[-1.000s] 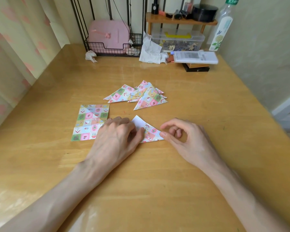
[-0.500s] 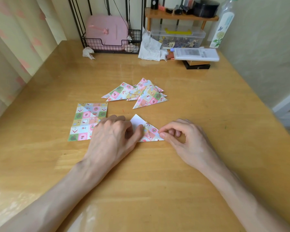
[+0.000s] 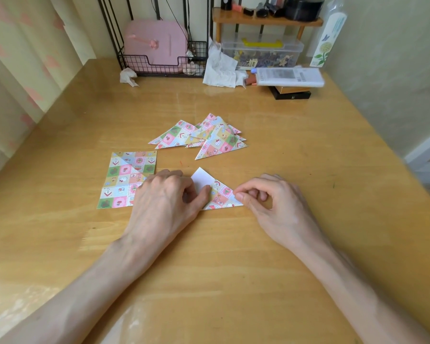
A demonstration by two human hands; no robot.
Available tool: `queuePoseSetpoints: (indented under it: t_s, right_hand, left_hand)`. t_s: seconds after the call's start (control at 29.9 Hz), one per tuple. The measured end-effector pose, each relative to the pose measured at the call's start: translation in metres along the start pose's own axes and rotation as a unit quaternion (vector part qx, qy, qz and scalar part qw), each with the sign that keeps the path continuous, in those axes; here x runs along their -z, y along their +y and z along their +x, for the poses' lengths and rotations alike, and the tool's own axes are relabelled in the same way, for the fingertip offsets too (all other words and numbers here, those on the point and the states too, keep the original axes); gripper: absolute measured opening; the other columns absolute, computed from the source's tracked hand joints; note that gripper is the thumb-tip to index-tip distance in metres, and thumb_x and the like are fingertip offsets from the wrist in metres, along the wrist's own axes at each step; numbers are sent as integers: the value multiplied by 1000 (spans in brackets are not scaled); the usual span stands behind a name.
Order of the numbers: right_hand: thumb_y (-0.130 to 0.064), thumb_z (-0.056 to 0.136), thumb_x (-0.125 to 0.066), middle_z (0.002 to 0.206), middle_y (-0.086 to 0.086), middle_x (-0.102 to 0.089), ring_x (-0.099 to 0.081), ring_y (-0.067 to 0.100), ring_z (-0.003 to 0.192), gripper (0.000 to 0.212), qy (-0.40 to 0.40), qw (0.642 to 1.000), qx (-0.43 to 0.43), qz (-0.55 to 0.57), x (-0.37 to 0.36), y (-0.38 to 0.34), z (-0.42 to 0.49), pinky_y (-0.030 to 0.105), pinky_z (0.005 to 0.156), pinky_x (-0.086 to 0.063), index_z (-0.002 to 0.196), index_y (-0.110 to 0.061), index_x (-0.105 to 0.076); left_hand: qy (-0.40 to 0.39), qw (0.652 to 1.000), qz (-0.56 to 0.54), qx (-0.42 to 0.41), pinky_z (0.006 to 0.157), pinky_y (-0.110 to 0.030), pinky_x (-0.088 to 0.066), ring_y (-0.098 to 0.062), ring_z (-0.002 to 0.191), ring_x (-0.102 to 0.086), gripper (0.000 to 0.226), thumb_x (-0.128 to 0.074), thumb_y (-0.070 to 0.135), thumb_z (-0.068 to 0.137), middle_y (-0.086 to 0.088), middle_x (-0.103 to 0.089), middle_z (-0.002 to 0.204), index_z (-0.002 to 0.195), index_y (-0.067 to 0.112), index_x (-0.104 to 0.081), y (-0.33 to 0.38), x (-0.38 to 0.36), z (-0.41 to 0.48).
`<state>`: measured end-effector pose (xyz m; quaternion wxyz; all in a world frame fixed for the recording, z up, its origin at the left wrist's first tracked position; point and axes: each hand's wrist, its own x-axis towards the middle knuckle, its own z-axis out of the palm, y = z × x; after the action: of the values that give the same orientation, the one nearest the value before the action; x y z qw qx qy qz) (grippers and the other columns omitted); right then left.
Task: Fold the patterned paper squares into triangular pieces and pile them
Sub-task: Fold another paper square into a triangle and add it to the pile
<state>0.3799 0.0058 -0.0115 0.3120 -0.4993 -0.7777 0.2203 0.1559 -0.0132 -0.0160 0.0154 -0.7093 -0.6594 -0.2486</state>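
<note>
Paper in work: a half-folded sheet (image 3: 217,193) lay flat on the table (image 3: 308,150) at centre frame, white underside showing at its upper corner, printed flap across the lower right.
Left hand (image 3: 163,198): lay palm down over the sheet's left part, fingers curled loosely, thumb tip pressed on the printed flap.
Right hand (image 3: 274,203): rested at the sheet's right corner, thumb and forefinger pinched together on the paper's tip, the other fingers curled in.
Unfolded squares (image 3: 127,178): lay flat just left of the left hand, partly covered by its knuckles; a diagonal crease showed on the top sheet.
Finished pile (image 3: 206,136): folded triangles overlapped loosely above centre frame, apart from the sheet in work.
Wire rack (image 3: 159,67): stood at the table's far edge, upper centre, with a pink case (image 3: 155,42) in it.
Tissue (image 3: 220,68): lay crumpled right of the rack.
Clear box (image 3: 262,52): sat under a small wooden shelf (image 3: 266,19), upper right.
</note>
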Motion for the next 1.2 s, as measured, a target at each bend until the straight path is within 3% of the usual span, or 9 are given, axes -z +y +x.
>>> queuePoseSetpoints:
  t_s: [0.97, 1.2]
  right_hand:
    - [-21, 90, -75, 74, -13, -58, -52, 13, 79, 9, -4, 1000, 10, -6, 0, 0, 1, 20, 72, -42, 87, -30, -75]
    - [-22, 90, -76, 74, -14, -58, -52, 13, 81, 10, -7, 1000, 8, -8, 0, 1, 0, 12, 70, -37, 86, -32, -75]
  left_hand:
    - [13, 999, 26, -25, 56, -29, -26, -22, 60, -48, 49, -69, 50, 88, 8, -43, 57, 54, 23, -47, 1, 0, -1]
    - [14, 999, 6, -35, 59, -28, -28, -21, 63, -46, 47, -67, 50, 88, 9, -38, 59, 55, 25, -45, 0, -1, 0]
